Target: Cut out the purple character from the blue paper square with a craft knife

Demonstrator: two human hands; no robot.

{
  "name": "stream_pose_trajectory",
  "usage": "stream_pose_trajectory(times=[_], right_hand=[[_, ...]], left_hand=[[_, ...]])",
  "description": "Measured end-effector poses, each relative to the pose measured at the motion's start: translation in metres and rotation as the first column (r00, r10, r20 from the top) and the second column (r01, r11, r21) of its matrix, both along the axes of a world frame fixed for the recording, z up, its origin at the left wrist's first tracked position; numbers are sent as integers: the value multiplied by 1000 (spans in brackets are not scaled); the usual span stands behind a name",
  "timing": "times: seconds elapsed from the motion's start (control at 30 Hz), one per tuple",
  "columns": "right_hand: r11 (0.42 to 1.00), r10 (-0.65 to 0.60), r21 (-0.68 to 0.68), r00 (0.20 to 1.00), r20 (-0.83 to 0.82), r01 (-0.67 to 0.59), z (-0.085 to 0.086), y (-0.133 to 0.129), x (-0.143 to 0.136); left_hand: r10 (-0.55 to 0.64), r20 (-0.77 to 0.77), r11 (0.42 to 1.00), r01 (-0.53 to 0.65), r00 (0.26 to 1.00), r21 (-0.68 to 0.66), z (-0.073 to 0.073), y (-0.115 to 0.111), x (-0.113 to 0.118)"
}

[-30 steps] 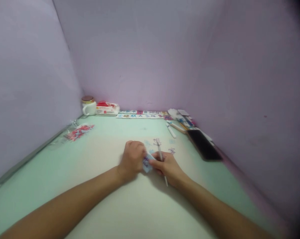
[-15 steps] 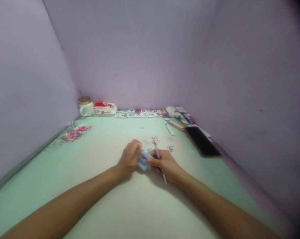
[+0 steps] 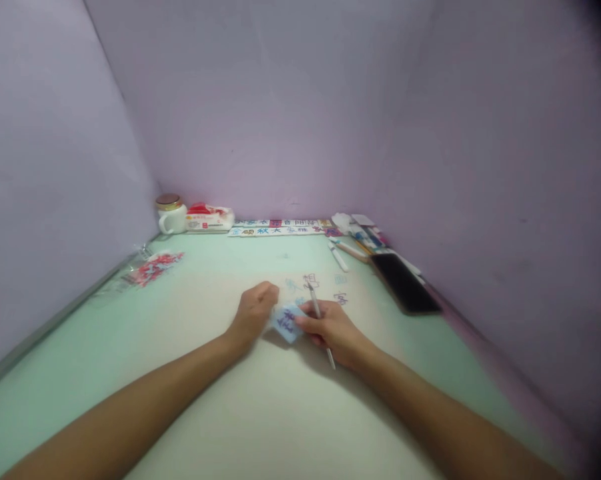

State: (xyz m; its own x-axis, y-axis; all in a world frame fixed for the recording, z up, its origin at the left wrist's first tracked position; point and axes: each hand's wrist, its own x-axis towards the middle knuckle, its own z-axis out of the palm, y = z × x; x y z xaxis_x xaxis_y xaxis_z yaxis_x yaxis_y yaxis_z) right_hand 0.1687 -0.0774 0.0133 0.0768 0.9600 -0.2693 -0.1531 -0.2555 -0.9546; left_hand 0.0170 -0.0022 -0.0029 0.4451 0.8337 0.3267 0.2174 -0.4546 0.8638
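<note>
A small light-blue paper piece (image 3: 286, 323) with purple marks sits between my two hands at the middle of the pale green table (image 3: 130, 347). My left hand (image 3: 253, 311) is curled at its left edge, fingertips touching it. My right hand (image 3: 330, 328) pinches the paper's right side and also holds a thin white pen-like tool (image 3: 320, 320) that sticks out above and below the fist. Small cut-out shapes (image 3: 313, 283) with dark outlines lie on the table just beyond my hands.
A white mug (image 3: 170, 215) with a brown lid and a red-and-white pack (image 3: 209, 218) stand at the back left corner. Strips of coloured stickers (image 3: 280, 228) line the back wall. Pens (image 3: 353, 245) and a black phone (image 3: 404, 283) lie right. A clear bag of red bits (image 3: 150, 267) lies left.
My left hand has slid a little to the left off the blue paper, so more of the paper shows. The view has shifted slightly; my right hand keeps its hold.
</note>
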Motion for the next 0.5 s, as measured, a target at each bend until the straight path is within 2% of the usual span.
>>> stream_pose_trajectory(times=[0.17, 0.27, 0.4, 0.5], right_hand=[[998, -50, 25, 999, -9, 51, -2, 1, 1], [995, -80, 58, 997, 15, 79, -3, 2, 1], [989, -117, 103, 987, 111, 105, -2, 1, 2], [971, -206, 166, 951, 231, 171, 0, 2, 5]], left_hand=[[-89, -33, 992, 91, 995, 82, 7, -6, -2], [-120, -73, 985, 128, 990, 116, 5, -8, 0], [-101, -88, 983, 113, 991, 145, -3, -6, 1], [-96, -98, 979, 112, 991, 172, -5, -5, 0]])
